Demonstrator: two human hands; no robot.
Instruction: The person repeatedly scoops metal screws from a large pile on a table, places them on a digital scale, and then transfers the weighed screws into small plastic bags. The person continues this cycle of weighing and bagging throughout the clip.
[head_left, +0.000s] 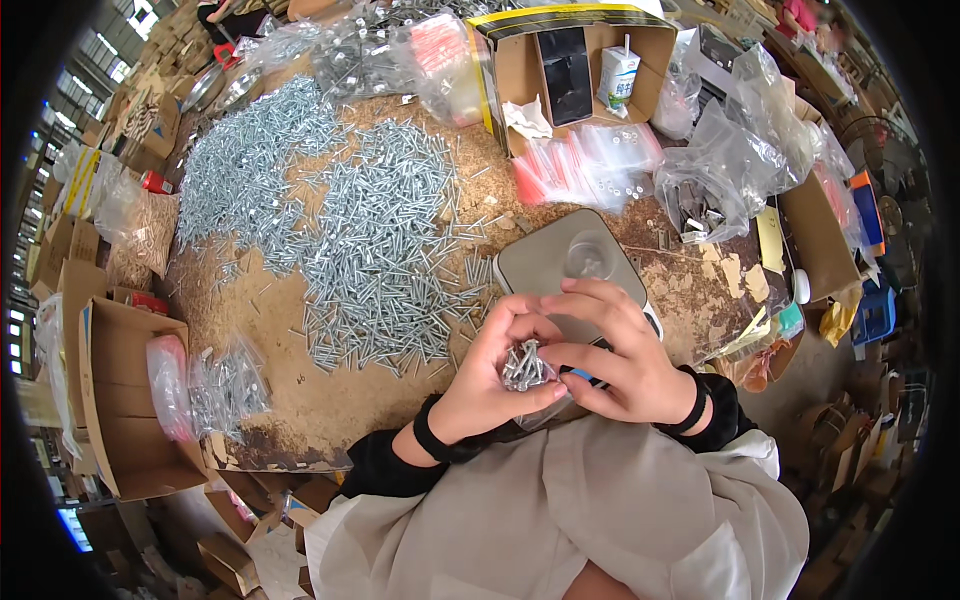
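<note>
In front of my body, my left hand (490,375) is curled round a small bundle of silvery screws (523,367), which seems to be in a clear plastic bag. My right hand (625,355) meets it from the right. Its bent index finger and thumb press at the bundle's right edge, and the other fingers arch above. Behind both hands lies a flat grey scale (530,255) with a clear round cup (590,256) on top. The hands cover the scale's near part.
Loose screws (380,240) spread in heaps over the worn table (290,400). Red-edged clear bags (585,165) lie beyond the scale, before an open cardboard box (655,60) holding a drink carton (618,78). Another box (130,400) and filled bags (228,390) stand at left.
</note>
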